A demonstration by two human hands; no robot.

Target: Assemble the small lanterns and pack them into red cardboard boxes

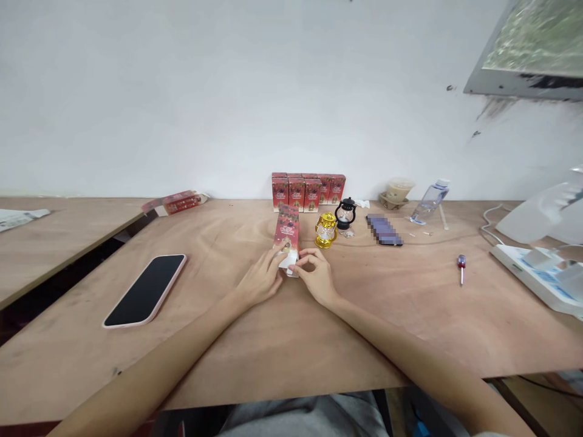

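Observation:
A red printed carton [286,224] lies on the wooden table in front of me, its near end open with white flaps [288,262] showing. My left hand [262,278] grips the left side of the carton by that end, its fingers reaching over the top face. At the near right corner, my right hand [319,278] pinches a white flap between thumb and forefinger. Just right of the carton stand a small gold lantern [325,232] and, behind it, a black lantern [345,213]. What is inside the carton is hidden.
Several upright red cartons [296,193] stand against the wall. More red packaging [177,202] lies back left. A pink-edged phone [146,290] is at left; another phone [385,230], a tilted bottle [429,201], a screwdriver [461,269] and a power strip [540,276] are at right.

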